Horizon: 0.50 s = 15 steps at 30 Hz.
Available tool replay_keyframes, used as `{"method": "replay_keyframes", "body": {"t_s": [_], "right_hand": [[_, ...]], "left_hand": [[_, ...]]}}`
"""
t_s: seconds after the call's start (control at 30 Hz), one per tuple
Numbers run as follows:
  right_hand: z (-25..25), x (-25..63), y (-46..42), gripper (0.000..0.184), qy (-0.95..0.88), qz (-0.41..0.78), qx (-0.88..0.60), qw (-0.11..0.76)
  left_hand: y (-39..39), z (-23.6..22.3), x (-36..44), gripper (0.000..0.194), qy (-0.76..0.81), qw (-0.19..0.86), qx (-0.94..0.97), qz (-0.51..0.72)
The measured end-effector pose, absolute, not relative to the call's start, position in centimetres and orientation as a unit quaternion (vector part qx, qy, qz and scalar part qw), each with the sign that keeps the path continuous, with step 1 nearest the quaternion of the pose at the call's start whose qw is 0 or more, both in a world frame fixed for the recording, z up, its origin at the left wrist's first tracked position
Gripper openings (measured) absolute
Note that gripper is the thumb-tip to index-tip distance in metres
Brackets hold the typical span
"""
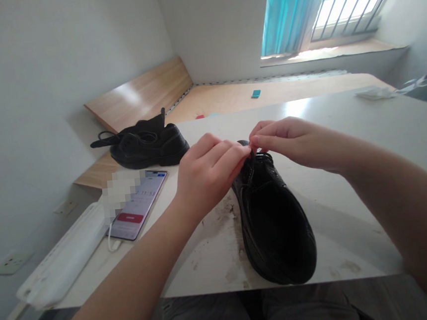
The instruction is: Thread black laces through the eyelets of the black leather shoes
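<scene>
A black leather shoe [248, 231] stands on the white table with its heel toward me and its toe pointing away. Black shoelace [264, 157] runs across its front, near the eyelets. My left hand [211, 172] reaches over the shoe's left side, its fingers pinched on the lace. From the right, my right hand [290, 138] meets it, thumb and fingertips pressed together on the lace too. Their fingertips nearly touch, and they cover most of the toe. A second black shoe [147, 148], its tongue raised and lace loose, sits at the back left.
A phone [137, 206] lies left of my left arm, beside a white power strip [68, 255] with a cable. Dark dirt smudges [224, 219] mark the white table [353, 217]. Behind it is a wooden surface [223, 95] with a small teal item [256, 93].
</scene>
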State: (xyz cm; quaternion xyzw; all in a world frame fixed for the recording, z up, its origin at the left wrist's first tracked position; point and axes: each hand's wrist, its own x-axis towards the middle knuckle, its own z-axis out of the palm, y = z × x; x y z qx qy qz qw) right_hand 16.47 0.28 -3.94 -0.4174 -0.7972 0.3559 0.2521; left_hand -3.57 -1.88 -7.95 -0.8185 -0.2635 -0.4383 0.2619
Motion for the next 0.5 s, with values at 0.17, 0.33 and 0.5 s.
{"method": "replay_keyframes", "body": {"t_s": [0.17, 0.33, 0.5], "right_hand": [[-3.72, 16.94, 0.12, 0.04, -0.788, 0.395, -0.41, 0.234], [-3.84, 17.18, 0.41, 0.035, -0.768, 0.462, -0.381, 0.227], [-4.05, 16.99, 0.62, 0.025, -0.751, 0.5, -0.359, 0.239]], "left_hand": [[-2.02, -7.94, -3.95, 0.013, -0.215, 0.314, -0.822, -0.424], [-2.26, -7.93, -4.1, 0.019, -0.216, 0.315, -0.824, -0.418], [-2.41, -8.06, -3.99, 0.02, -0.233, 0.27, -0.831, -0.428]]}}
